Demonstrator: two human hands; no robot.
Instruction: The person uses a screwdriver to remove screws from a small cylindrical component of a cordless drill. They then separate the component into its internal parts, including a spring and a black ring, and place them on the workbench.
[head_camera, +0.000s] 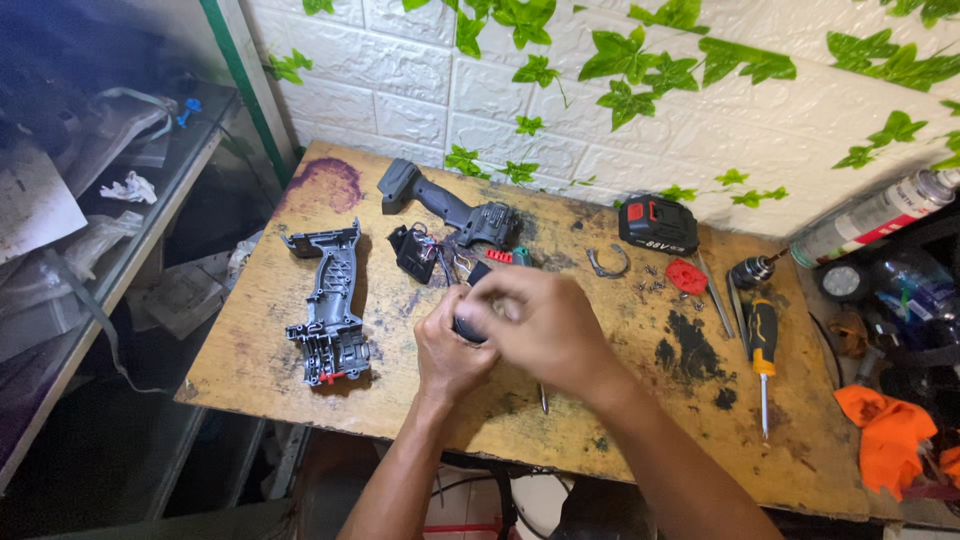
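Both hands meet over the middle of a worn wooden table (260, 350). My left hand (450, 345) and my right hand (540, 320) close together around a small dark round part (468, 328), mostly hidden by the fingers. Thin coloured wires run from it up to a dark switch block (413, 250). Just beyond lies one grey half of a power tool housing (445, 205). The other housing half (328, 310), inside face up, lies to the left of my left hand. A thin metal tool tip (543, 398) pokes out below my right wrist.
To the right lie a black and red battery pack (657, 224), a metal ring clip (607, 263), loose screws (652, 280), a red plastic piece (686, 276), a drill chuck (752, 270) and a yellow and black screwdriver (764, 345). An orange cloth (885, 435) and spray can (870, 215) sit at far right. A cluttered glass shelf (110, 200) stands left.
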